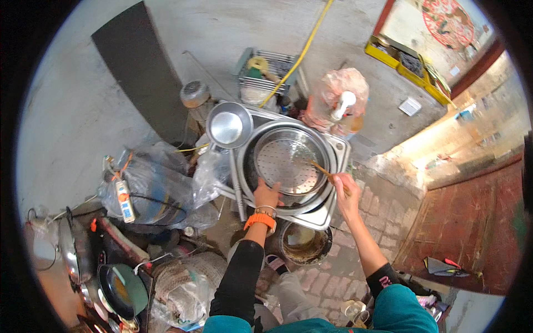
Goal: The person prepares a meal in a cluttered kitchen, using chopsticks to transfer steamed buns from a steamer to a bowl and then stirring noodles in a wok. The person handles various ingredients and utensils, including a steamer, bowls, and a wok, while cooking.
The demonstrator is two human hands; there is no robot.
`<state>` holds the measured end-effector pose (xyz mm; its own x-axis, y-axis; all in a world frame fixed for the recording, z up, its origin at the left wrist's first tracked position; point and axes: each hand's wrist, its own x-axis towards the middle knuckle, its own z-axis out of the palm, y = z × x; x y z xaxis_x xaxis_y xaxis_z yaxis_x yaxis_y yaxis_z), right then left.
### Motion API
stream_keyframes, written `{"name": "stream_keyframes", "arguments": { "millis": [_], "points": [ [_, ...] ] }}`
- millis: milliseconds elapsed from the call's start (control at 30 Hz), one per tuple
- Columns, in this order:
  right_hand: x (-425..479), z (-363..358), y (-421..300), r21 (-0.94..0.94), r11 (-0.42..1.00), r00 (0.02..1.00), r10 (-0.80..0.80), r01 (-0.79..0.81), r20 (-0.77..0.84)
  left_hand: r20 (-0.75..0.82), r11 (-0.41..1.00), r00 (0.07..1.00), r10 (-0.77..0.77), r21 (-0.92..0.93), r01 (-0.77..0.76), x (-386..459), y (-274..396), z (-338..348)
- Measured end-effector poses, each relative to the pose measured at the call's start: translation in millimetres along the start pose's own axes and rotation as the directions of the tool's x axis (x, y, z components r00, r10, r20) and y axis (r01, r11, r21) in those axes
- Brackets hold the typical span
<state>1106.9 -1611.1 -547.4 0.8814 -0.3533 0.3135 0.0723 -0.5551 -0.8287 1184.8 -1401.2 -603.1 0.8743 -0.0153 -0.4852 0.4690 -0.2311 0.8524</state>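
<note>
A round perforated steamer pan [277, 166] of shiny metal sits inside a wider metal basin [333, 166]. Both rest on a stainless-steel sink or tray top [322, 222] with rounded corners. My left hand [268, 195], with an orange watch band at its wrist, has its fingers spread at the near rim of the steamer pan. In my right hand [346, 192] is a slim wooden stick or handle [322, 168]. It points left into the pan, and its far end is too blurred to identify. A long-handled metal dipper [227, 128] lies across the left corner.
Below the sink edge stands a stained pot [306, 245] on the brick floor. A pink plastic bag [339, 89] with a white-handled item is behind. To the left are plastic-wrapped goods [150, 195], a power strip [124, 200] and a green pot [129, 291]. A wire rack [266, 68] stands by the wall.
</note>
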Motion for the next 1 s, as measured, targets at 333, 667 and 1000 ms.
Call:
{"name": "stream_keyframes", "arguments": {
  "millis": [333, 667, 1000],
  "points": [
    [21, 71, 77, -0.155, 0.948, 0.934, -0.23, 0.279, 0.274, 0.538, 0.973, 0.828, -0.161, -0.056, 0.226, -186, -129, -135],
    [16, 67, -21, 0.041, 0.998, 0.991, -0.06, 0.055, 0.116, -0.048, 0.771, 0.773, -0.633, -0.14, 0.622, -444, -391, -212],
    [-182, 132, -280, 0.633, 0.674, 0.888, 0.074, -0.38, 0.454, -0.129, 0.542, 0.663, -0.737, -0.699, 0.466, -603, -474, -233]
  ]
}}
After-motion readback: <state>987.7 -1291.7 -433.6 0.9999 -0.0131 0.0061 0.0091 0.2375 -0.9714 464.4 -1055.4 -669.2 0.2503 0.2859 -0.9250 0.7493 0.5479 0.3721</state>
